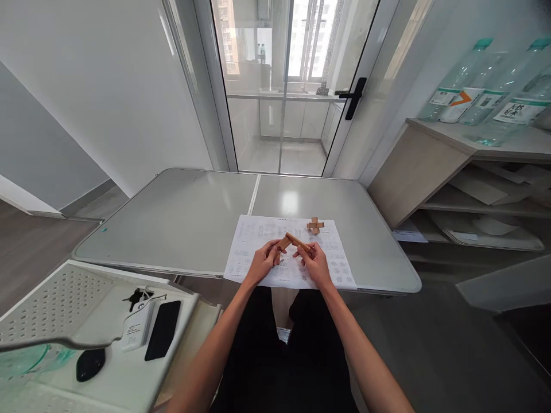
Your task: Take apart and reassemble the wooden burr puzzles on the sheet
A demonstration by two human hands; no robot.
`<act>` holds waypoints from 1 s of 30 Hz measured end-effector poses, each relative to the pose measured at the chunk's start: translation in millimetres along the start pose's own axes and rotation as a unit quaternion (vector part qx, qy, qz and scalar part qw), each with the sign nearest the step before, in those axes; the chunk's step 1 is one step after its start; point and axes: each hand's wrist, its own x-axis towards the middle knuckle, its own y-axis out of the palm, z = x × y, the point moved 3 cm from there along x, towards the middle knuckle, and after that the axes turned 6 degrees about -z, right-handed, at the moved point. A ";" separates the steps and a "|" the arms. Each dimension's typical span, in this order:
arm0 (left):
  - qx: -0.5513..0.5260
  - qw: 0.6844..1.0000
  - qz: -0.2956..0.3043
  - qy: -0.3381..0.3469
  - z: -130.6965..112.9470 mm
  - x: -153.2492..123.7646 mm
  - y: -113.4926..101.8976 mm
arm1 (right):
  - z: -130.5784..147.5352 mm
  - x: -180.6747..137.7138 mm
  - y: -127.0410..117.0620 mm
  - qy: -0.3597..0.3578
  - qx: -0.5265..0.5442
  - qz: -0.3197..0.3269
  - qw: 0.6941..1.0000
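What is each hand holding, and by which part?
The left hand holds a wooden block near its lower-left end; the right hand holds a wooden stick by its lower-right end. Exact contact is too small to tell.

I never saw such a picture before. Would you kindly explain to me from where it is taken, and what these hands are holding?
There is no machine here. A camera worn on a person's head looks forward and down at their bare hands. The left hand holds a wooden block, the right hand a wooden stick; their ends meet or nearly meet. Beneath the hands, a printed sheet lies on a grey table, with a cross-shaped wooden object near the sheet's far right corner.
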 end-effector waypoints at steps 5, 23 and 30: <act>0.002 1.000 0.012 0.005 2.5 0.8 0.8 | -0.3 -0.5 1.1 0.000 0.001 0.015 1.000; 0.036 0.999 0.012 0.009 3.2 0.7 0.3 | 7.1 -3.5 5.1 -0.001 -0.031 0.071 0.997; 0.045 0.999 0.005 0.006 1.9 0.0 -0.8 | 8.6 -5.7 5.3 -0.029 -0.051 0.081 0.995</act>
